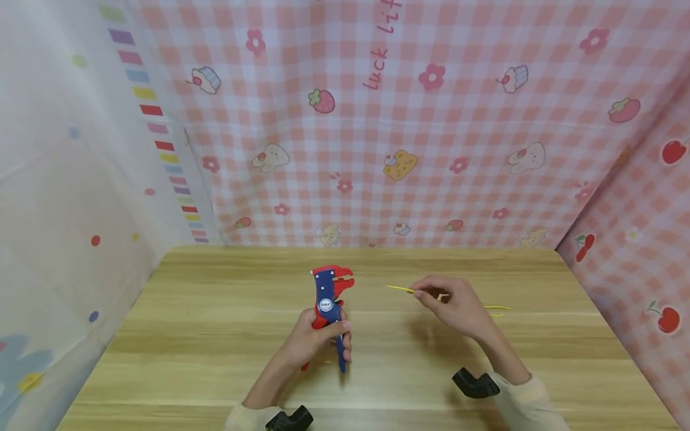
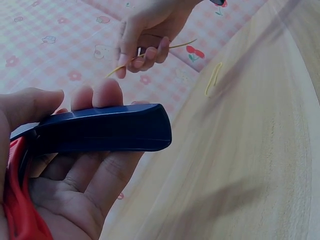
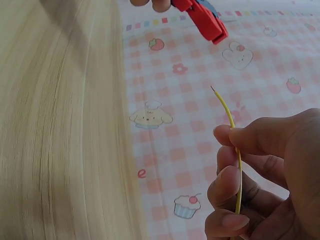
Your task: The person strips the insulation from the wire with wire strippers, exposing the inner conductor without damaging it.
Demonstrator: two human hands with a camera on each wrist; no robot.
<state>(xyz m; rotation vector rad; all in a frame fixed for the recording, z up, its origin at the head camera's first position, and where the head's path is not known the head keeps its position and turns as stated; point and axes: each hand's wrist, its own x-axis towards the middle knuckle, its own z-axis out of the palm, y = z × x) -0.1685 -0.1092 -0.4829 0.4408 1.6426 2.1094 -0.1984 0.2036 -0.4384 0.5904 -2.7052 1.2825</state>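
Note:
My left hand [image 1: 318, 338] grips a red and blue wire stripper [image 1: 326, 293] by its handles, head up and jaws facing right. In the left wrist view its blue handle [image 2: 110, 130] lies across the curled fingers. My right hand [image 1: 455, 302] pinches a yellow wire [image 1: 399, 288] between thumb and fingertips, its tip pointing left toward the stripper with a gap between them. In the right wrist view the wire [image 3: 229, 112] has a short bare copper tip [image 3: 212, 88], and its lower part runs along the curled fingers.
More yellow wire [image 1: 498, 307] lies on the wooden table [image 1: 215, 311] to the right, behind my right hand. A checked pink cloth [image 1: 366, 131] hangs at the table's far edge, and other cloths hang at both sides. Each wrist carries a black mount [image 1: 474, 383].

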